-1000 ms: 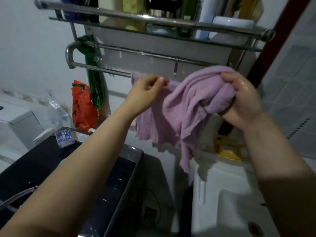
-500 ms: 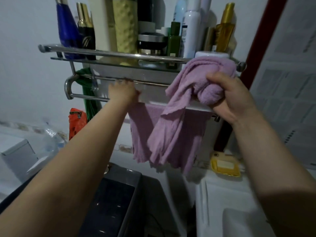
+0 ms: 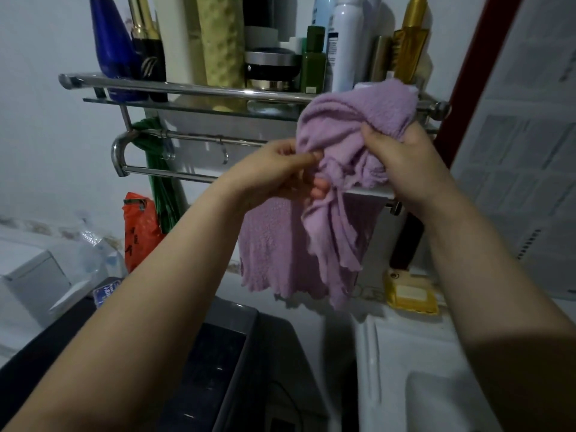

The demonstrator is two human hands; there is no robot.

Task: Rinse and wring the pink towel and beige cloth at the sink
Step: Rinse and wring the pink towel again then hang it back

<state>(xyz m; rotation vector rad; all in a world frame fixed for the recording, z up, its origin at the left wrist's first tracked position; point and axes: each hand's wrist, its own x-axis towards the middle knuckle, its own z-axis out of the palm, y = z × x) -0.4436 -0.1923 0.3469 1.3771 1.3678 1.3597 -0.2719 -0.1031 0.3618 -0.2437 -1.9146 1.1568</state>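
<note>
Bunching the pink towel [image 3: 349,126] over the rail [image 3: 174,175], right hand [image 3: 402,163] is gripping, left hand [image 3: 280,169] pinching; lower folds are hiding fingertips.

A metal wall shelf [image 3: 187,88] holds a blue bottle [image 3: 110,48], a gold bottle [image 3: 410,42], a white bottle [image 3: 344,42] and a dark jar [image 3: 269,68]. Below hangs a green cloth [image 3: 159,188] beside an orange bag [image 3: 138,229]. A yellow soap dish [image 3: 410,294] sits lower right.

Both hands hold the pink towel [image 3: 349,126] at the rack: right hand [image 3: 402,163] gripping its bunch, left hand [image 3: 274,169] apparently pinching an edge between fingertips.
</note>
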